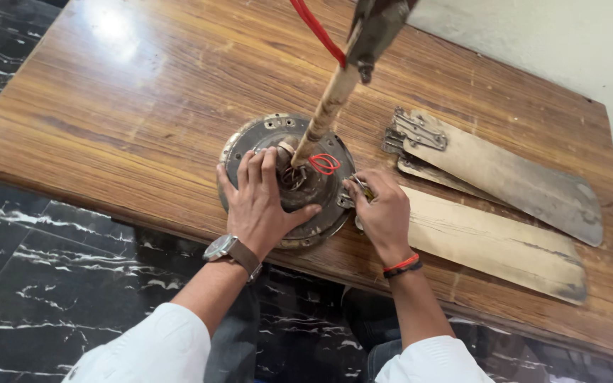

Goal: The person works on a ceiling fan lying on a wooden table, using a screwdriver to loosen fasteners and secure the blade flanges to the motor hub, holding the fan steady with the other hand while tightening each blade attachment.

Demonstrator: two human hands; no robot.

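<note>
The round, dark, worn fan motor (285, 181) lies near the wooden table's (143, 106) front edge; the left hand (260, 206) presses flat on it; the right hand (381, 213) pinches a small tool (360, 187) at its rim; beyond lie tarnished blades (498, 206); black marble floor (37, 284).

fan motor (299, 191) on table (143, 106), blades (498, 191) right

1. We laid our left hand (260, 202) flat on the round fan motor (289, 177), which sat on the wooden table (143, 106).
2. Our right hand (381, 209) pinched a small tool (360, 186) at the motor's rim.
3. Three worn fan blades (498, 206) lay just beside it.
4. A rusty rod (328, 110) with red wire (324, 164) rose from the hub.
</note>
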